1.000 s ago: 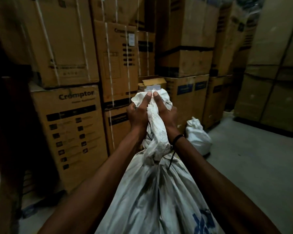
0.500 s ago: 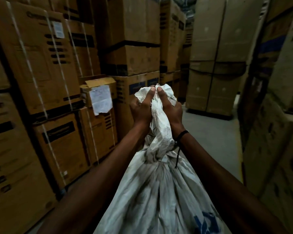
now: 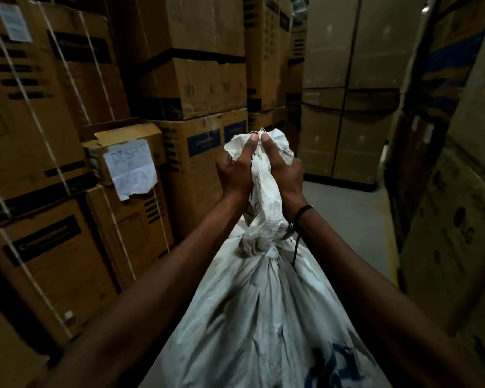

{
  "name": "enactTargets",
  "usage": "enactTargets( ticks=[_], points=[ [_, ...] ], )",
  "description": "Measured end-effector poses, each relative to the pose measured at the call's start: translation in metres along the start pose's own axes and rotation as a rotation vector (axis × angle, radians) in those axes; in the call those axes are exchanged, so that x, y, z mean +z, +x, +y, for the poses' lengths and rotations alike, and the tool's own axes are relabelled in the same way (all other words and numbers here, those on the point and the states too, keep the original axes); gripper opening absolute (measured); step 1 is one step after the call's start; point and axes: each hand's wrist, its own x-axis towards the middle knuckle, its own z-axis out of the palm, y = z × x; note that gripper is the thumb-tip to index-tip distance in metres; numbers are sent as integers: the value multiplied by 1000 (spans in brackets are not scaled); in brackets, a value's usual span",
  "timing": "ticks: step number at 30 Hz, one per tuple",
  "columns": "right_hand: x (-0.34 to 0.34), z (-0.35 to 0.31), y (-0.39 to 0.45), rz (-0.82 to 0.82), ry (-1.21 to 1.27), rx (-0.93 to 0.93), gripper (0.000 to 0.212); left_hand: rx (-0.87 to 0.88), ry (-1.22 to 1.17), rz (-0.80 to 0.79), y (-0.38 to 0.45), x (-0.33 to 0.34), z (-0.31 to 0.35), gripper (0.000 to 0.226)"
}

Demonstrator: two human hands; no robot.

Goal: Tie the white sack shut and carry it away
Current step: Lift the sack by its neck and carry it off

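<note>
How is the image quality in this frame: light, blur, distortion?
Head view: dim, underexposed; the white sack and both hands, left and right, read clearly; boxes at the edges bow from wide-angle distortion and look soft; the paper note is barely legible.

Sack runs up the centre from the bottom edge, its gathered neck above the knot. Left hand and right hand grip the neck from either side, thumbs touching on top — the wristband sits on the right wrist, just beside the neck. Stacked cartons fill the left side; one small open box rests on a lower carton there, a paper note on its front. Floor aisle lies ahead right of the sack, more cartons behind it and a carton wall at right.
</note>
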Motion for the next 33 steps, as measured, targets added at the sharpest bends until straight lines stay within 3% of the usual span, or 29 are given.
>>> enactTargets(
  ticks=[4,11,15,21,24,29,33],
  points=[
    [0,42,63,-43,18,6,51,-22,40,41,46,10,-64,31],
    [21,105,176,-146,83,51,46,-20,126,133,130,22,-148,8],
    [50,135,231,-250,46,91,45,-12,160,217,179,13,-183,9],
    [112,188,297,-386,119,90,48,-13,238,382,249,-25,-233,27],
    [148,224,326,-429,191,106,39,8,225,440,282,-49,-265,33],
    [205,286,365,-479,170,136,45,27,243,487,334,-104,-321,23],
    [250,332,399,-526,152,195,38,51,272,488,375,-144,-361,16]
  ],
)
